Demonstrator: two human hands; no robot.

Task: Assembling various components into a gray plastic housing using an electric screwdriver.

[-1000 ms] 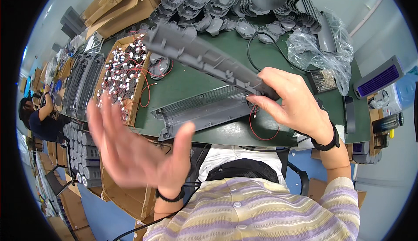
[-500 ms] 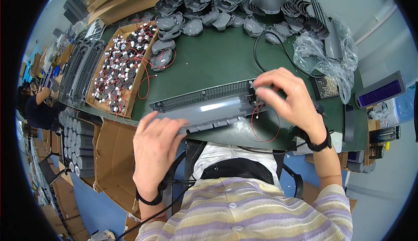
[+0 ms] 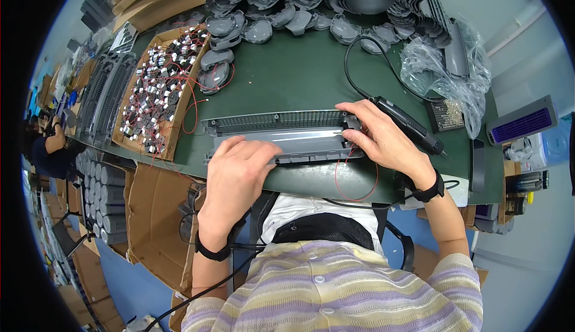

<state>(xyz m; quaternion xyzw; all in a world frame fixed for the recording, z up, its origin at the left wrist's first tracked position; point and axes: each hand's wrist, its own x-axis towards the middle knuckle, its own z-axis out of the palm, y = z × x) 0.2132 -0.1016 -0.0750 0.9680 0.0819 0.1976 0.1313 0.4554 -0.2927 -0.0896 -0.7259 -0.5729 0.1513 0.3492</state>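
Observation:
A long grey plastic housing [image 3: 293, 136] with a slatted far side lies lengthwise before me on the green table. My left hand [image 3: 242, 167] grips its near edge left of the middle, fingers curled over the rim. At the housing's right end, my right hand [image 3: 383, 137] has its thumb inside and its index finger over the far corner. What lies under those fingertips is partly hidden. A thin red wire [image 3: 336, 179] loops from this end toward the table's near edge. Just beyond my right hand rests a black corded electric screwdriver [image 3: 410, 127].
On the left stands a cardboard tray [image 3: 178, 116] of small wired parts. Grey shells [image 3: 257, 31] pile up along the back. A screw box [image 3: 446, 117] and clear plastic bag [image 3: 419, 68] sit at right. Far left, a co-worker [image 3: 51, 149] is at another spot.
My right hand has come down onto the housing's right end. My left hand has shifted right along the near edge. The housing's tilt has lessened, and the screwdriver shows more fully.

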